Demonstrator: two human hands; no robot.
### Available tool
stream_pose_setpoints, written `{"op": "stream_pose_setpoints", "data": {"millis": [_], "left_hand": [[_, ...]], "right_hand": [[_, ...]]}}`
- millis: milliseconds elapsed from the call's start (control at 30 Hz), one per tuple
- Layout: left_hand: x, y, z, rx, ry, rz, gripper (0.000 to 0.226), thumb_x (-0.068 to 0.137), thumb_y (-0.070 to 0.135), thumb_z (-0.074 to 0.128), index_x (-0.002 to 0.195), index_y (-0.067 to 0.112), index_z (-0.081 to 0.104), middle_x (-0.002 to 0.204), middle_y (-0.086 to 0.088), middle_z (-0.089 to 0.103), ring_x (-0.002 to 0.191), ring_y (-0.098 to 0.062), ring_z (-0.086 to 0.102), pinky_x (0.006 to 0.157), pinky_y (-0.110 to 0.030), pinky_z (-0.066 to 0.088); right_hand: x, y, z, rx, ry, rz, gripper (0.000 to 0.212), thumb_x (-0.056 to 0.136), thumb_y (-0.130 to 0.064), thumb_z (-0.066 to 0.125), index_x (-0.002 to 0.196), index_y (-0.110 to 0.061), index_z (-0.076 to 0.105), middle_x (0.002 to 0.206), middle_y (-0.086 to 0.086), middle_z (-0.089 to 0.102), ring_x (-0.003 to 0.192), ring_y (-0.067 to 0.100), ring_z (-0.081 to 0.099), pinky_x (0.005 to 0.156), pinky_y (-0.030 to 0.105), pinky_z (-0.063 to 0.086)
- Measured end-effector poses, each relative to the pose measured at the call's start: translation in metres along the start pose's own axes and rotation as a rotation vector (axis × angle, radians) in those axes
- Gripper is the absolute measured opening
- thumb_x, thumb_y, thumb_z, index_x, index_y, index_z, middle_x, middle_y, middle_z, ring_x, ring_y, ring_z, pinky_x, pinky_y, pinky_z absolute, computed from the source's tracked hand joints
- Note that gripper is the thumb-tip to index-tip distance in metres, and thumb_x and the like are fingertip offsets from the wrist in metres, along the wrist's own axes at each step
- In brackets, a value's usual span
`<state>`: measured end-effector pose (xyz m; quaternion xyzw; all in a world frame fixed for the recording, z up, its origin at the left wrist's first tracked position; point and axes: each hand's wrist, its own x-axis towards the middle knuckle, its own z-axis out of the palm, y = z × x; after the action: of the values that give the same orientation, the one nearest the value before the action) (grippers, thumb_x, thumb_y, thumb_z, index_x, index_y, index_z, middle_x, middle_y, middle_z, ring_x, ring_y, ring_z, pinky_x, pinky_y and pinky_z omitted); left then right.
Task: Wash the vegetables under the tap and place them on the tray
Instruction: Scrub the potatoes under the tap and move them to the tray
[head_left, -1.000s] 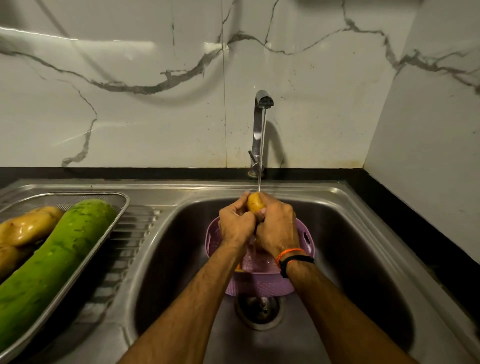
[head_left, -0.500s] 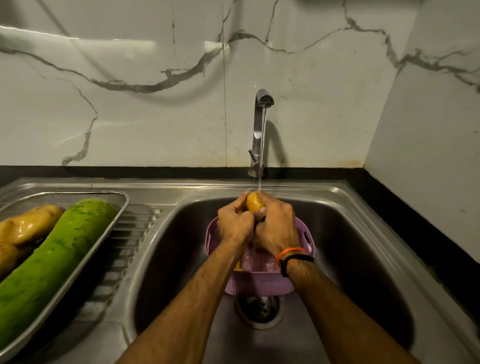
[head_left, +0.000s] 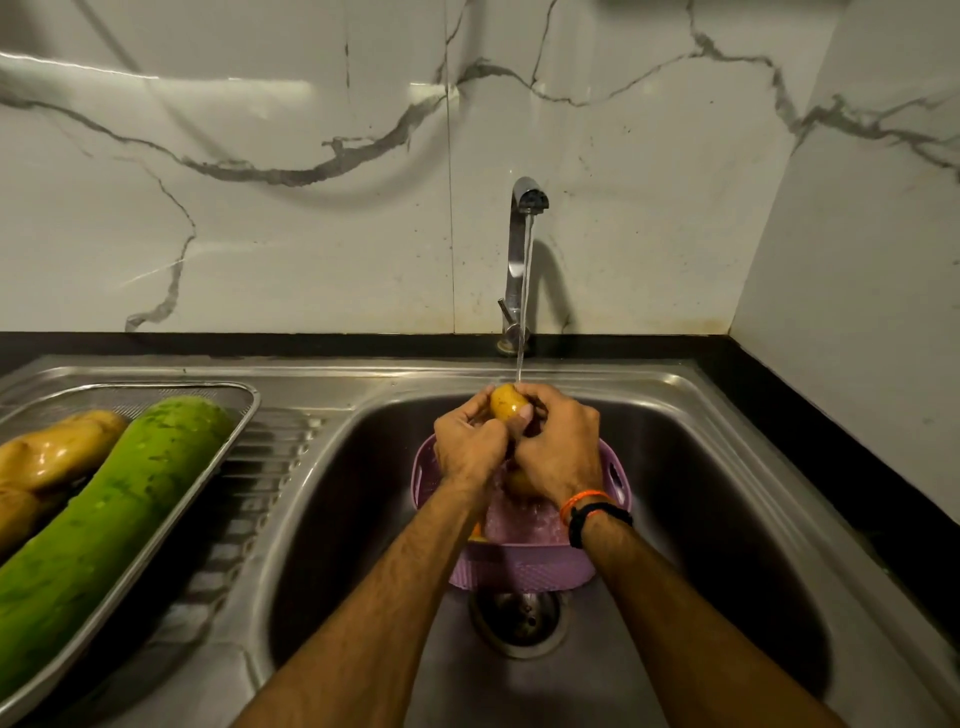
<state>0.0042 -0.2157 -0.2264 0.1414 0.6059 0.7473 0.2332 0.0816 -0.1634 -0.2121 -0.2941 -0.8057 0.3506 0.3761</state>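
Barely anything differs from half a second ago: both hands still clasp the small yellow potato (head_left: 508, 402) under the thin stream from the chrome tap (head_left: 521, 249), though the left thumb now lies further across its lower face. The left hand (head_left: 470, 444) curls its fingers round the potato's left side, and the right hand (head_left: 560, 449) wraps it from the right, an orange and a black band (head_left: 597, 512) on that wrist. Below the hands a lilac perforated plastic basket (head_left: 522, 569) sits in the brushed steel sink (head_left: 701, 499), above the round drain (head_left: 521, 616). On the ribbed draining board at left, a steel mesh tray (head_left: 236, 421) holds a long, smooth green gourd (head_left: 104, 535) and wet, glossy brown potatoes (head_left: 54, 452). Veined white marble tiles (head_left: 260, 223) back the counter.
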Motion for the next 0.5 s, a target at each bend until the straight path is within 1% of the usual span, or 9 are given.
{"op": "stream_pose_setpoints", "data": {"millis": [33, 67, 100, 167, 233, 300, 367, 433, 500], "left_hand": [[0.001, 0.001, 0.0, -0.013, 0.0, -0.023, 0.031, 0.079, -0.001, 0.073, 0.104, 0.018, 0.076, 0.094, -0.006, 0.077, 0.097, -0.026, 0.072, 0.085, -0.044, 0.06], [0.001, 0.002, -0.001, -0.033, 0.005, -0.051, 0.022, 0.083, 0.004, 0.072, 0.1, 0.018, 0.076, 0.093, -0.009, 0.077, 0.097, -0.028, 0.072, 0.084, -0.045, 0.06], [0.002, 0.003, -0.003, -0.055, 0.012, -0.078, 0.014, 0.086, 0.008, 0.071, 0.094, 0.018, 0.076, 0.092, -0.011, 0.076, 0.096, -0.03, 0.072, 0.083, -0.045, 0.06], [0.002, 0.006, -0.005, -0.079, 0.03, -0.125, 0.011, 0.09, 0.009, 0.068, 0.088, 0.017, 0.074, 0.089, -0.014, 0.074, 0.087, -0.028, 0.072, 0.073, -0.041, 0.061], [0.002, 0.009, -0.006, -0.108, 0.021, -0.165, 0.009, 0.092, 0.008, 0.066, 0.095, 0.014, 0.072, 0.085, -0.012, 0.072, 0.074, -0.02, 0.07, 0.062, -0.035, 0.06], [0.0, 0.012, -0.006, -0.137, 0.011, -0.2, 0.013, 0.093, 0.007, 0.065, 0.104, 0.01, 0.071, 0.083, -0.011, 0.071, 0.066, -0.015, 0.068, 0.057, -0.032, 0.06], [0.0, 0.012, -0.006, -0.154, 0.022, -0.222, 0.014, 0.092, 0.006, 0.065, 0.104, 0.01, 0.071, 0.085, -0.011, 0.071, 0.064, -0.014, 0.069, 0.059, -0.032, 0.061], [0.0, 0.012, -0.006, -0.17, 0.011, -0.236, 0.015, 0.092, 0.005, 0.065, 0.104, 0.01, 0.071, 0.088, -0.012, 0.071, 0.069, -0.016, 0.07, 0.065, -0.035, 0.062], [0.0, 0.013, -0.007, -0.183, -0.015, -0.244, 0.015, 0.092, 0.005, 0.064, 0.106, 0.009, 0.069, 0.093, -0.013, 0.07, 0.078, -0.02, 0.07, 0.071, -0.038, 0.062]], "right_hand": [[0.002, 0.002, 0.0, 0.051, -0.005, 0.037, 0.046, 0.081, 0.003, 0.069, 0.123, -0.016, 0.065, 0.109, -0.002, 0.067, 0.098, 0.008, 0.061, 0.072, 0.003, 0.046], [0.005, 0.004, 0.0, 0.108, -0.015, 0.075, 0.049, 0.079, 0.005, 0.071, 0.122, -0.017, 0.064, 0.107, -0.005, 0.065, 0.098, 0.007, 0.061, 0.069, 0.003, 0.047], [0.007, 0.006, 0.0, 0.164, -0.025, 0.109, 0.052, 0.076, 0.007, 0.073, 0.121, -0.018, 0.064, 0.105, -0.008, 0.065, 0.1, 0.007, 0.063, 0.071, 0.005, 0.049], [0.011, 0.01, -0.001, 0.225, -0.057, 0.147, 0.054, 0.074, 0.007, 0.076, 0.121, -0.018, 0.063, 0.105, -0.01, 0.064, 0.103, 0.006, 0.063, 0.075, 0.009, 0.051], [0.012, 0.011, -0.002, 0.235, -0.103, 0.154, 0.054, 0.077, 0.002, 0.077, 0.125, -0.018, 0.061, 0.109, -0.011, 0.061, 0.103, 0.004, 0.059, 0.074, 0.008, 0.048], [0.013, 0.012, -0.001, 0.232, -0.107, 0.153, 0.052, 0.081, -0.004, 0.076, 0.128, -0.018, 0.061, 0.115, -0.008, 0.062, 0.105, 0.006, 0.058, 0.083, 0.012, 0.048], [0.014, 0.013, 0.002, 0.219, -0.074, 0.143, 0.048, 0.083, -0.012, 0.075, 0.128, -0.022, 0.061, 0.122, -0.004, 0.064, 0.11, 0.011, 0.06, 0.094, 0.024, 0.051], [0.014, 0.013, 0.002, 0.191, -0.068, 0.148, 0.044, 0.087, -0.016, 0.07, 0.129, -0.026, 0.061, 0.128, -0.002, 0.062, 0.116, 0.015, 0.058, 0.102, 0.035, 0.049], [0.013, 0.012, 0.0, 0.178, -0.096, 0.156, 0.041, 0.093, -0.017, 0.063, 0.133, -0.025, 0.058, 0.134, 0.0, 0.059, 0.12, 0.017, 0.055, 0.103, 0.035, 0.047]]}}
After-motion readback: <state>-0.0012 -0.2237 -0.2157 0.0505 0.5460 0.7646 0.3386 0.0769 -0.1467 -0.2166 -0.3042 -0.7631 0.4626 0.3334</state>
